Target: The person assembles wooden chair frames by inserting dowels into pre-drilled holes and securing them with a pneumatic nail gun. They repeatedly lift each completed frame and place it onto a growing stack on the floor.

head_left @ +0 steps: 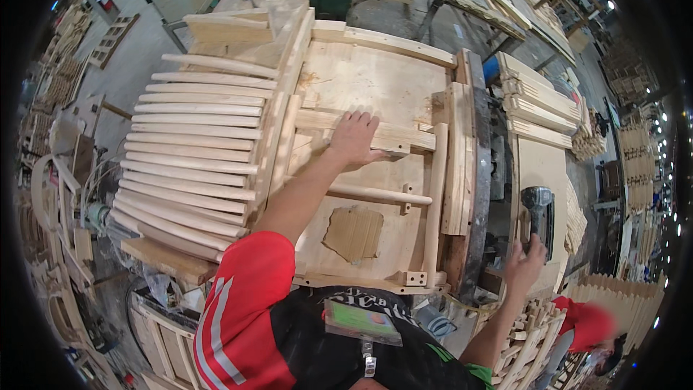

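- Left hand [354, 139]: the grip is open, palm down and fingers spread flat, pressing on a flat wooden bar [375, 133] that runs crosswise at the centre of the frame. Nothing is closed inside the hand.
- Right hand [525, 263]: at the lower right of the frame, fingers curled about the handle of a dark power tool [537, 206]. The tool stands upright on a pale board [538, 166] to the right of the table. How tightly the fingers close cannot be told.
- Bar: lies across the wooden table [375, 76], its right end meeting an upright wooden piece near the table's right edge.
- Round stick [379, 193]: lies just below the left hand, parallel to the bar, joined at its right end to a longer round stick [434, 202] that runs up and down.
- Curved slats [195, 152]: stacked in a fan-shaped row at the left of the frame, just beside the table.
- Stacked strips [538, 105]: piled at the upper right, above the pale board.
- Second person [588, 325]: a red-sleeved figure at the lower right corner, apart from both hands.
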The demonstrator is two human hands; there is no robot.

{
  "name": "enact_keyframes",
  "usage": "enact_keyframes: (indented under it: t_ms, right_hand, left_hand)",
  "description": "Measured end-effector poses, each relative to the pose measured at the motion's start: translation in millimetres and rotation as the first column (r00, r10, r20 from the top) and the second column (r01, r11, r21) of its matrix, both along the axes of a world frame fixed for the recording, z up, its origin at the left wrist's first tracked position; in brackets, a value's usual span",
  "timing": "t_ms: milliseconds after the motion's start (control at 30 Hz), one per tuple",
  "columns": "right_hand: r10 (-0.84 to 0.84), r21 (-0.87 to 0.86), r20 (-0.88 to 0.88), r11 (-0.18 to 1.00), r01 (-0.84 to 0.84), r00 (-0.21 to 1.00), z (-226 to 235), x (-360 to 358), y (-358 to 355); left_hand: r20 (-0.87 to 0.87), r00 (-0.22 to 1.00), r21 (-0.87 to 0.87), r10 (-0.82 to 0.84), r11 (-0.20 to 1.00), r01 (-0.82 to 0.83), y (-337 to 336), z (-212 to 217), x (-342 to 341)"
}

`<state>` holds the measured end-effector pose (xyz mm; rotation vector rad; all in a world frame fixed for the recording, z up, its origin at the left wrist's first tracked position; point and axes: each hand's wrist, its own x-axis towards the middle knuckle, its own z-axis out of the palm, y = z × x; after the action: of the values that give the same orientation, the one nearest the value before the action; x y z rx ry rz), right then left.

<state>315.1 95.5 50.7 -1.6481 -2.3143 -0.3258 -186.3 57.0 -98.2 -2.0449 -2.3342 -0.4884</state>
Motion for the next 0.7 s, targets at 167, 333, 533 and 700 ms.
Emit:
enact_keyframes:
  t_ms: [167, 333, 533, 700]
  right_hand:
    - [-0.060, 0.029, 0.184, 0.998, 0.056, 0.981, -5.9, 35.2, 55.9]
    - [-0.013, -0.164, 0.077, 0.986, 0.026, 0.997, -22.1, 45.7, 97.7]
    - [0.014, -0.231, 0.028, 0.973, -0.007, 1.000, -5.3, 43.7, 100.8]
    - [0.166, -0.430, -0.011, 0.889, -0.155, 0.986, 29.6, -20.4, 34.8]
  left_hand:
    - [-0.045, 0.999, -0.007, -0.002, 1.000, 0.001, 0.7, -2.3, -0.7]
    - [-0.011, 1.000, -0.073, -0.013, 0.997, 0.012, 3.5, 9.4, 2.2]
    - [0.064, 0.996, -0.021, 0.062, 0.998, -0.061, -3.0, 13.6, 13.0]
    - [0.390, 0.897, 0.030, 0.207, 0.971, -0.236, -49.6, 21.1, 95.7]
